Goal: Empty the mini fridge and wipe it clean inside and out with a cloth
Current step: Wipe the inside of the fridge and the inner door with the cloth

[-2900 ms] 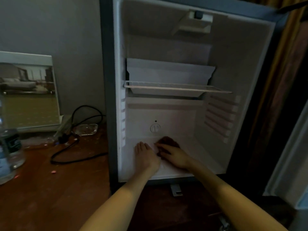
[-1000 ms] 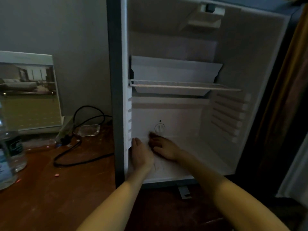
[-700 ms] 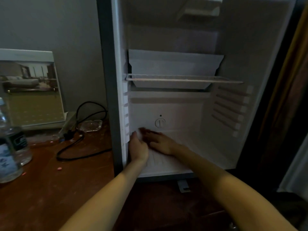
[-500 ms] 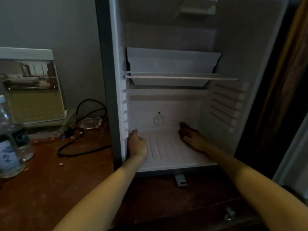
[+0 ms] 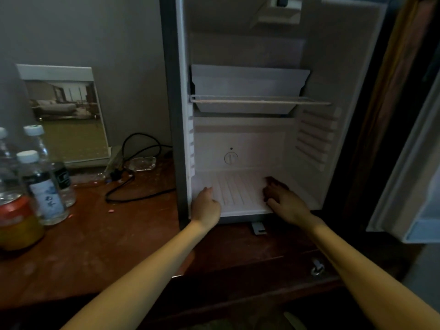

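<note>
The grey-cased, white-lined mini fridge was seen standing open and emptied, so the inside wipe was judged to be under way. A dark, crumpled cloth was pressed to the ribbed floor at the right by the right hand, its fingers spread flat over it rather than closed round it, presumably so that more of the floor was covered at each pass. The left hand was laid against the lower left front corner with nothing held, its fingers loosely extended, apparently to brace the body.

A thin wire shelf was left in place above. The clear plastic water bottles and an orange-and-red drink can were grouped well apart on the reddish-brown wooden desk. A framed room photograph was propped against the grey wall, and the room was dimly lit.
</note>
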The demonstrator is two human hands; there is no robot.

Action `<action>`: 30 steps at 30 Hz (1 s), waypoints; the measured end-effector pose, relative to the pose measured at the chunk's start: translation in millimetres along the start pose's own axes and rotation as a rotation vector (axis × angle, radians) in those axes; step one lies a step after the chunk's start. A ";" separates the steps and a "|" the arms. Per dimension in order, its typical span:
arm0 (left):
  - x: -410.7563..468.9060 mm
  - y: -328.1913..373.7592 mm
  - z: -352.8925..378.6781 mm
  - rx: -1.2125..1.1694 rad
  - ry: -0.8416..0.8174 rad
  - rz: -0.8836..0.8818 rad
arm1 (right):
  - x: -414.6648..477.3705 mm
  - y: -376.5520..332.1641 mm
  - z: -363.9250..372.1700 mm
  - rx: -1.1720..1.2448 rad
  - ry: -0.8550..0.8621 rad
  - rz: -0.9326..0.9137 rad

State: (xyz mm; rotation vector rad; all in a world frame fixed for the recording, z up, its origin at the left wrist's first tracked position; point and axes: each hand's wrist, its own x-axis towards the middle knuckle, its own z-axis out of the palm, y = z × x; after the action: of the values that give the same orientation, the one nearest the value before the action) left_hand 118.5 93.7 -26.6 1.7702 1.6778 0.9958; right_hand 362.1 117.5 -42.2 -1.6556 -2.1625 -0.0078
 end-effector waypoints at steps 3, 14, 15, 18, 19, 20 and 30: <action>-20.4 -10.2 -9.1 0.197 -0.099 0.066 | 10.0 -30.9 6.4 0.000 -0.057 -0.049; -48.0 -21.1 -30.7 0.144 -0.065 0.130 | 7.9 -135.8 30.0 0.163 -0.200 -0.375; -49.6 -22.0 -30.0 0.148 -0.058 0.129 | -1.6 -129.3 29.4 0.162 -0.195 -0.407; -54.5 -23.2 -25.9 0.194 -0.056 0.133 | -26.5 -92.9 21.0 0.101 -0.143 -0.351; -56.7 -23.2 -24.0 0.213 -0.063 0.135 | -32.9 -76.5 15.3 0.078 -0.111 -0.305; -58.2 -23.6 -22.1 0.223 -0.068 0.137 | -37.3 -60.6 8.4 0.053 -0.084 -0.266; -72.6 -25.0 -39.2 0.323 0.057 0.192 | -1.4 -102.7 20.1 0.055 -0.125 -0.186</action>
State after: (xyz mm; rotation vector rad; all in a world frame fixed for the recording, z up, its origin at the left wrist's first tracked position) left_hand 74.3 20.1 -34.5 2.1634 1.8126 0.8999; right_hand 261.0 91.2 -36.1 -1.4551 -2.3807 0.1027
